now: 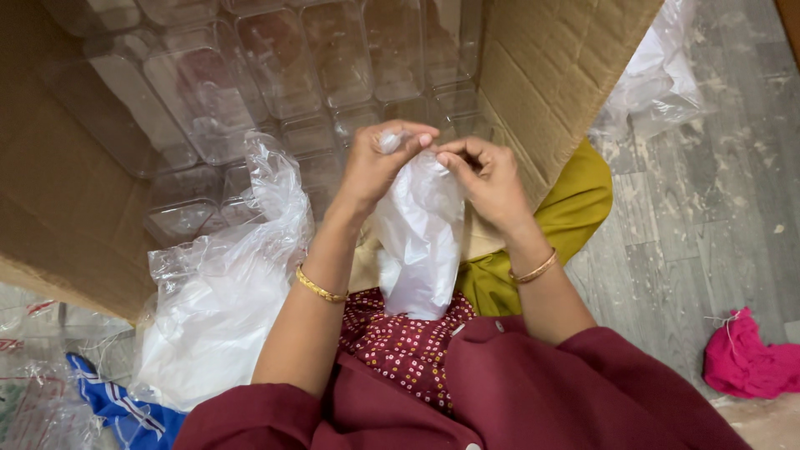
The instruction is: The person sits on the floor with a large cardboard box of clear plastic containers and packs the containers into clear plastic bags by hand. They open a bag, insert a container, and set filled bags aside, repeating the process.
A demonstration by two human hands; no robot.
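Hands meet above the lap: the left hand [379, 158] and right hand [483, 179] both pinch the top of a small clear plastic bag [421, 237], which hangs over the maroon garment [533, 392]. Clear plastic containers [275, 75] fill the cardboard box [550, 67] behind; a larger plastic sheet [221, 300] spills over its near edge.

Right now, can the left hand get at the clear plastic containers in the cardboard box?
Probably yes: the left hand is already over the open cardboard box, clear plastic containers just beyond. It first has to release the white plastic bag.
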